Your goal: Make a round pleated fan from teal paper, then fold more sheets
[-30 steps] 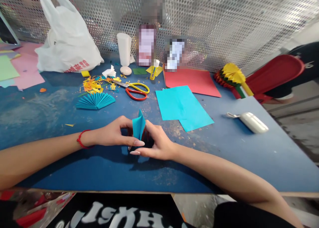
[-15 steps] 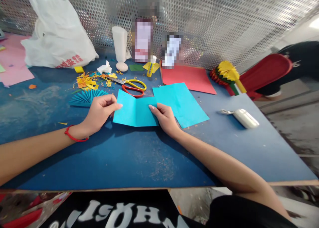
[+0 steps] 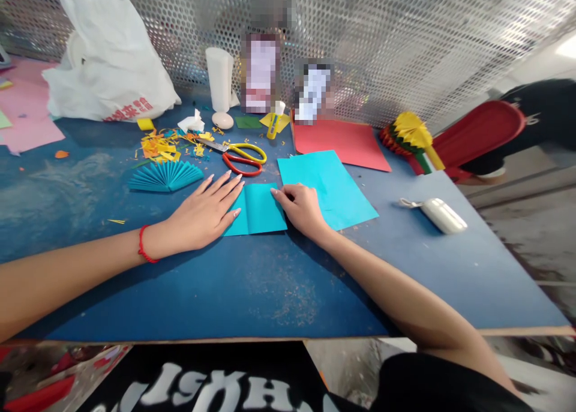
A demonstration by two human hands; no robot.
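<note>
A folded cyan paper sheet [image 3: 260, 211] lies flat on the blue work table [image 3: 189, 292], between my hands. My right hand [image 3: 301, 208] presses on its right part, with the fingertips on the paper. My left hand [image 3: 202, 211] rests flat on the table, its thumb tip at the paper's left edge. Just right of the folded piece lies a larger cyan sheet [image 3: 326, 187], partly under my right hand. Red-handled scissors [image 3: 240, 157] lie above the hands, beside a pleated teal paper fan [image 3: 164, 176].
Yellow and orange paper scraps [image 3: 161, 146] lie at the back, near a white plastic bag [image 3: 108, 58] and a glue stick [image 3: 273, 125]. A red sheet [image 3: 337, 145] and a yellow-red paper fan [image 3: 407, 135] sit back right. A perforated metal screen [image 3: 405, 40] closes the far side.
The cyan paper, upright between my hands earlier, then opened flat, now lies folded and narrower. My left hand has flattened out and moved toward it, and my right hand presses on it.
</note>
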